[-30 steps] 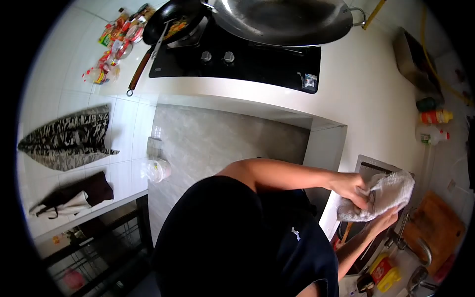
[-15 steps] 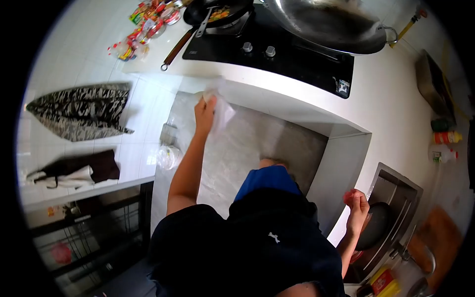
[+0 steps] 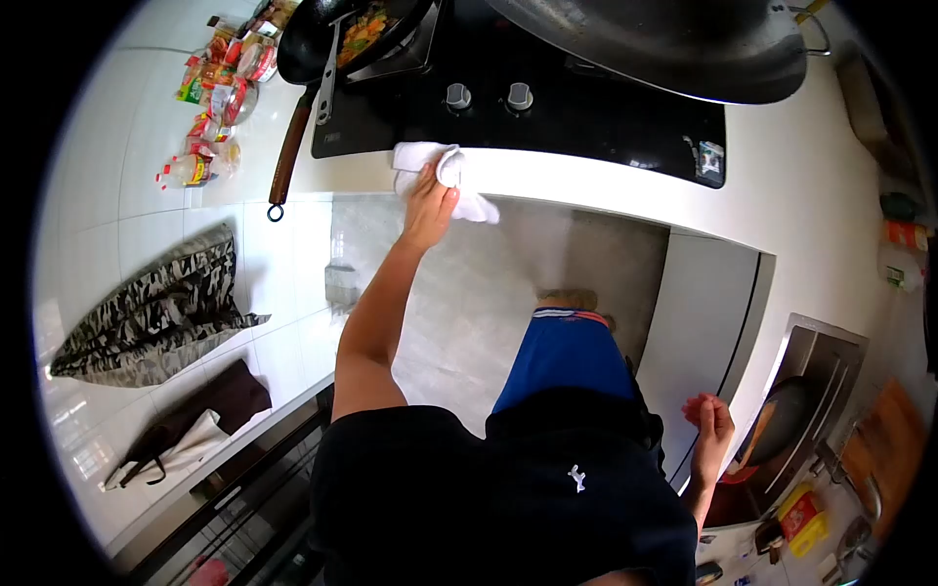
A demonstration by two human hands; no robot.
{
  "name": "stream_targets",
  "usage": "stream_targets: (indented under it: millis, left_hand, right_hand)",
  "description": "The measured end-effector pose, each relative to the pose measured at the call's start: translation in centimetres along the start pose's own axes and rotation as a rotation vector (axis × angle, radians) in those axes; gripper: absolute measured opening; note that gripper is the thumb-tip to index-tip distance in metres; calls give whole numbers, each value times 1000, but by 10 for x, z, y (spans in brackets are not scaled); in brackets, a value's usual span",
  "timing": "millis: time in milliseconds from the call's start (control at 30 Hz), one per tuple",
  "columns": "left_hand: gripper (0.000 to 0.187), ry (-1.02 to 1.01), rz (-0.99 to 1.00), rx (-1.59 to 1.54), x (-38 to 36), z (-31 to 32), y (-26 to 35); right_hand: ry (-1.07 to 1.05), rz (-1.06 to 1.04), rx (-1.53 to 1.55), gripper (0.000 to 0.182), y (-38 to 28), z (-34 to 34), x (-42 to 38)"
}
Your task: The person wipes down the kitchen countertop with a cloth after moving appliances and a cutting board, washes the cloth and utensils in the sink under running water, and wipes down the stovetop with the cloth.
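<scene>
At the front edge of the white counter, my left hand (image 3: 430, 207) presses and grips a white cloth (image 3: 471, 203), part of which hangs over the edge. Just behind the cloth lies the black gas stove (image 3: 420, 132) with two knobs. My right hand (image 3: 713, 432) is raised at the lower right, away from the stove, its fingers closed around something small and reddish that I cannot make out.
A black pan (image 3: 305, 49) with food and a spatula sits on the stove's left, its wooden handle (image 3: 291, 156) jutting past the edge. A large wok (image 3: 674, 54) stands right. Seasonings (image 3: 230, 98) are left; the sink (image 3: 848, 356) is lower right.
My left hand and the cloth have moved from in front of the counter onto its edge. The view has shifted, with the stove now appearing closer. My right hand stays raised at the lower right.
</scene>
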State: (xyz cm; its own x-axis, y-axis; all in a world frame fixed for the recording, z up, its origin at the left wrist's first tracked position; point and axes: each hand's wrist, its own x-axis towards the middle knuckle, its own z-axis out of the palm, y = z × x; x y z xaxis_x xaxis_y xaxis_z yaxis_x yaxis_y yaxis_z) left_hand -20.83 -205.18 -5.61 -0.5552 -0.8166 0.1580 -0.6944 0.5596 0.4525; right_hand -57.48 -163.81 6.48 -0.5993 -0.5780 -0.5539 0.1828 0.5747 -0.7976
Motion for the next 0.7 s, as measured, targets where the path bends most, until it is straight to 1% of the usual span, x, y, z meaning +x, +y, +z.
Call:
stream_targets:
  millis: [100, 133, 233, 267, 367, 400, 433, 500, 533, 567, 600, 633, 667, 700]
  left_hand:
    - [50, -49, 109, 66, 1, 2, 8]
    - [55, -101, 179, 187, 4, 2, 12]
    - [60, -264, 223, 316, 18, -2, 39]
    - [63, -328, 239, 337, 27, -3, 46]
    - [67, -418, 366, 317, 54, 10, 70]
    - [65, -441, 444, 329, 62, 15, 84]
    - [64, -524, 457, 331, 72, 23, 103]
    - [62, -475, 547, 218, 86, 51, 142]
    - [60, -448, 671, 227, 94, 68, 158]
    - [57, -464, 730, 201, 104, 75, 180]
    - [55, -364, 779, 94, 109, 98, 196]
    - [54, -339, 831, 206, 116, 108, 219]
    - [53, -275, 849, 172, 121, 133, 233]
    - [52, -235, 872, 113, 124, 144, 247]
  right_hand:
    - [-7, 6, -71, 26, -7, 15, 6]
    - [-18, 14, -79, 25, -9, 19, 9]
    - [-38, 2, -110, 26, -16, 30, 17]
    - [-53, 7, -83, 26, -15, 31, 21]
    - [-55, -11, -60, 24, -14, 38, 29]
    - [-45, 10, -66, 24, -20, 42, 29]
    - [-49, 7, -53, 24, -20, 45, 30]
    - [-63, 1, -28, 25, -20, 47, 31]
    - [-57, 3, -31, 25, -23, 48, 30]
    - [-50, 4, -34, 25, -26, 49, 29]
    - [-42, 3, -35, 26, -29, 50, 30]
    - [-33, -5, -37, 26, -30, 50, 29]
    - [-25, -14, -38, 26, -31, 49, 28]
    - [-16, -25, -37, 26, -31, 49, 29]
